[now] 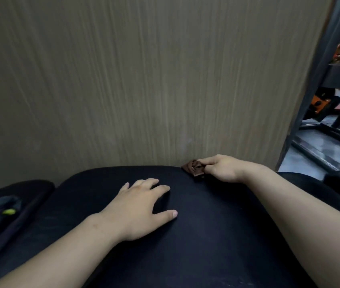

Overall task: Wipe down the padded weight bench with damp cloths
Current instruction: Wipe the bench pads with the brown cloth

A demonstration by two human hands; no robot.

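The black padded bench [206,235] fills the lower half of the view, its far end against a wall. My left hand [142,206] lies flat on the pad near the middle, fingers spread and straight. My right hand [221,167] is at the pad's far right corner and pinches a small bunched brown cloth [194,168], which touches the pad edge close to the wall.
A wood-grain wall panel [144,80] rises directly behind the bench. Another black pad [29,192] lies to the left with a dark bundle bearing a yellow-green tag [9,212]. Black and orange gym equipment [331,96] stands at the right.
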